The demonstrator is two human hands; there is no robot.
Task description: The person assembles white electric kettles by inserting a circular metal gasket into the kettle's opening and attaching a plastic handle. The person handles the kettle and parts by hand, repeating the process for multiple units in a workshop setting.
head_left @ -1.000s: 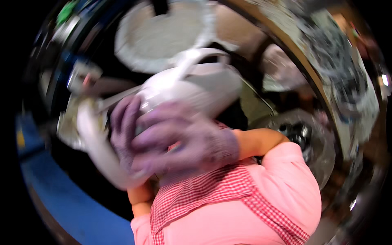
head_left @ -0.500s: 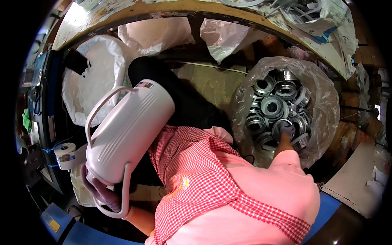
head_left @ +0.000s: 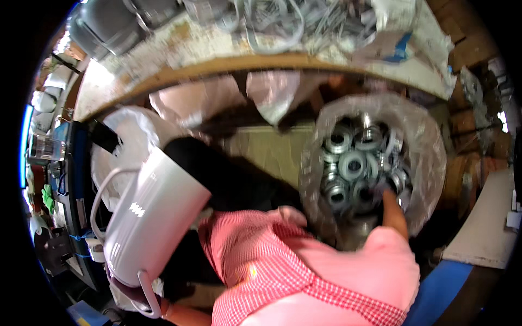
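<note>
While the glossy cylinder point(head_left: 152, 212) leans, crinkled plastic point(head_left: 427, 157) surrounds rings point(head_left: 345, 168).

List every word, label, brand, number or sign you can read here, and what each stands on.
No text can be read.
Pale jug: bright marks look like glare, no legible lettering.
White bag: blue mark, too blurred to read.

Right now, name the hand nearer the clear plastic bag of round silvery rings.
Right. The right hand is inside the bag, at the rings; the left hand is far left, at the lower end of a pale cylindrical casing.
</note>
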